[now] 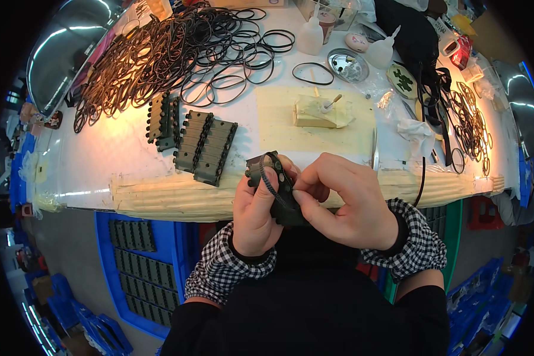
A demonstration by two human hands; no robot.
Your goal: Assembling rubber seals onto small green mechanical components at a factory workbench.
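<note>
Over the table's near edge, my left hand (254, 209) is closed around a dark green moulded plastic part (288, 207). A black rubber ring (267, 185) loops over that part, passing by my left thumb. My right hand (353, 204) is closed in a pinch against the part's right side; whatever sits between thumb and fingertips is hidden. To the left lie similar dark green parts (206, 145), set side by side, with another small group (162, 121) behind them.
A large heap of black rubber rings (160, 56) covers the back left. A tape-wrapped block (317, 113), white squeeze bottles (310, 37) and a round metal dish (348, 65) stand beyond my hands. Tweezers (375, 148) lie right. A blue tray (110, 261) below holds more green parts.
</note>
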